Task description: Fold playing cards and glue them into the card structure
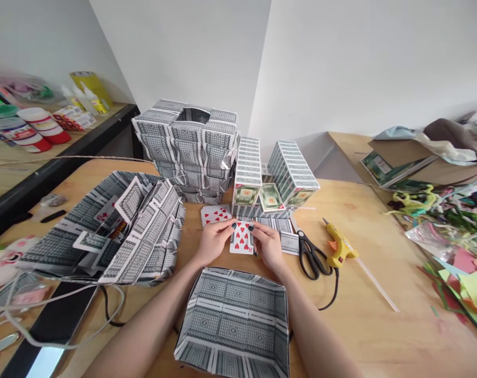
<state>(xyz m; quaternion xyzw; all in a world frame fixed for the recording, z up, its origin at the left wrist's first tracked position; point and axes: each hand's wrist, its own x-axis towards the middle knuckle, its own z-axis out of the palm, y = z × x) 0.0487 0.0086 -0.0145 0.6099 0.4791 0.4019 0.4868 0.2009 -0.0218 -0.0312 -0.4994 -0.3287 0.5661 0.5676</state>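
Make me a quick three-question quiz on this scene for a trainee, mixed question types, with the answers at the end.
1. Multiple choice: what do the left hand and right hand both hold?
A) a paint tub
B) a playing card with red hearts
C) a glue bottle

2. True or false: the yellow glue gun lies to the right of the black-handled scissors.

3. Short answer: what colours are the patterned panels of the open box nearest the person?

Key
1. B
2. True
3. Grey and white
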